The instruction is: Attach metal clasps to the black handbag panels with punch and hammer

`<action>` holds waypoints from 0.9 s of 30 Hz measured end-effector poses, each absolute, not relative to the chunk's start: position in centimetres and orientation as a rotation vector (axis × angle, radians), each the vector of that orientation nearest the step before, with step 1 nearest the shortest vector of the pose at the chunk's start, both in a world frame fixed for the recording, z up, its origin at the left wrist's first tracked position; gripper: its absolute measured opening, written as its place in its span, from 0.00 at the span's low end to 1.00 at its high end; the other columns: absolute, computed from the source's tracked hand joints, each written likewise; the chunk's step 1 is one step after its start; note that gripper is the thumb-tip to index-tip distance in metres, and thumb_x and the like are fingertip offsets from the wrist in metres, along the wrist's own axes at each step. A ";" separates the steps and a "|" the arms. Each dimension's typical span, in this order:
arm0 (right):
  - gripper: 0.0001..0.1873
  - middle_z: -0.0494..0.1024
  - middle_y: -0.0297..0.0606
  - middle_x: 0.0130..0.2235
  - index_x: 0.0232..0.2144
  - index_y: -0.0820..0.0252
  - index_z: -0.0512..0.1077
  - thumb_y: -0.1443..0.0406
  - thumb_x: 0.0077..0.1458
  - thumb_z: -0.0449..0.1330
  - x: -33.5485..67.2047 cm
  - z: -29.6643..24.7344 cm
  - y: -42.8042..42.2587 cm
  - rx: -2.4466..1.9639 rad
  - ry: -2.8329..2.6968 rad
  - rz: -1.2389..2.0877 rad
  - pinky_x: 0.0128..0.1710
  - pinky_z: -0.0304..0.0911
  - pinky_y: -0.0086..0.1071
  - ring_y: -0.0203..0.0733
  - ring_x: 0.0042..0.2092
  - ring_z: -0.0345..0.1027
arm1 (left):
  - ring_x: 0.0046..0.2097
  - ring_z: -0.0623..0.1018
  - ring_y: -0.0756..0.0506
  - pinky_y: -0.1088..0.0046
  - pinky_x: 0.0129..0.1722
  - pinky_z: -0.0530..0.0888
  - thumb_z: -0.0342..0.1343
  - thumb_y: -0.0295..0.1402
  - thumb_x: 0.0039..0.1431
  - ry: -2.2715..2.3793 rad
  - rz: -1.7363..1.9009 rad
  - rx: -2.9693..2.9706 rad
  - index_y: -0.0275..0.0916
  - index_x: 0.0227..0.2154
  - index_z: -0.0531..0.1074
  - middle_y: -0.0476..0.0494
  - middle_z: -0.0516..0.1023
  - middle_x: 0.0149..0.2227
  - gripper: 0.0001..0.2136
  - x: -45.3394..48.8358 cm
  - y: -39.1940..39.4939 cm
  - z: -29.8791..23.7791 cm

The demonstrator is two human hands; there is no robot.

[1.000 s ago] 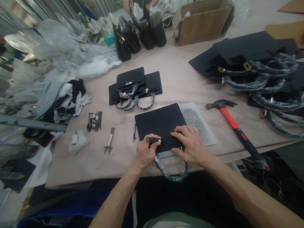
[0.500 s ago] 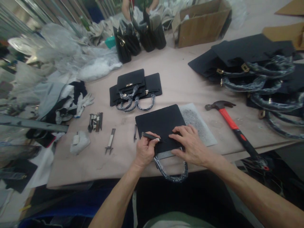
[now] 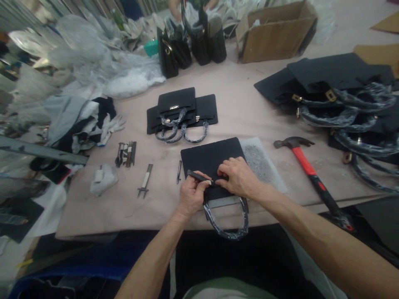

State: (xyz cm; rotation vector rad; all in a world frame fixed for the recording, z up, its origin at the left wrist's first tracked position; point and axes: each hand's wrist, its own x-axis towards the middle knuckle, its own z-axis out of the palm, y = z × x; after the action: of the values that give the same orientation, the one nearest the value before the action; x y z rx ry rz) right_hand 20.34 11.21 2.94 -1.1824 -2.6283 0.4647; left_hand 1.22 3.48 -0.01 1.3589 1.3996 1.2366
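A black handbag panel [image 3: 207,155] lies flat on the table, and its plastic-wrapped handle [image 3: 229,234] hangs toward me over the table edge. My left hand [image 3: 193,193] is closed round a short dark bar-shaped tool [image 3: 197,175], its tip pointing right, low over the panel. Fingers curled and thumb drawn in, my right hand [image 3: 235,176] rests on the panel just right of that tip. Whatever may be between its fingertips is too small to make out. Under the panel's right side sits a speckled pale slab [image 3: 260,164].
A claw hammer [image 3: 307,164] lies at right, beside piled black bag parts [image 3: 330,83]. Other bag pieces [image 3: 177,99] lie behind the panel. Leftward are a fork-ended tool [image 3: 145,180], several thin tools [image 3: 126,154] and a glove [image 3: 109,126]. Behind stands a cardboard box [image 3: 274,43]; a person's hands show beyond.
My right hand has drawn its spread fingers in and shifted left toward the tool tip. The left hand keeps its hold on the tool. The view has shifted slightly.
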 end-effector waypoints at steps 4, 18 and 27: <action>0.10 0.79 0.39 0.36 0.34 0.59 0.73 0.59 0.54 0.67 20.0 3.6 11.7 -1.201 -2.719 0.502 0.41 0.49 0.38 0.46 0.41 0.71 | 0.38 0.81 0.47 0.72 0.40 0.79 0.58 0.34 0.63 1.425 1.248 1.359 0.39 0.39 0.73 0.44 0.81 0.38 0.05 1.1 3.4 -0.2; 0.10 0.80 0.37 0.33 0.32 0.60 0.73 0.58 0.56 0.64 19.7 3.7 12.9 -1.131 -2.794 0.625 0.39 0.48 0.35 0.42 0.36 0.71 | 0.39 0.82 0.47 0.71 0.42 0.78 0.59 0.32 0.65 1.429 1.315 1.453 0.38 0.40 0.74 0.45 0.81 0.38 0.04 1.1 3.1 -0.7; 0.12 0.79 0.36 0.28 0.31 0.58 0.76 0.55 0.58 0.64 19.5 4.1 13.3 -1.197 -2.776 0.655 0.37 0.49 0.34 0.42 0.33 0.71 | 0.39 0.82 0.47 0.72 0.43 0.78 0.59 0.30 0.62 1.443 1.280 1.613 0.38 0.38 0.76 0.44 0.82 0.38 0.03 1.3 3.1 -0.4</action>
State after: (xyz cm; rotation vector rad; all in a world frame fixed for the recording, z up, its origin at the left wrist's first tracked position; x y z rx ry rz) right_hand 19.54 13.35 4.12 -1.1974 -2.7755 0.6552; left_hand 1.34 3.10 -0.40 1.6128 1.4426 1.2802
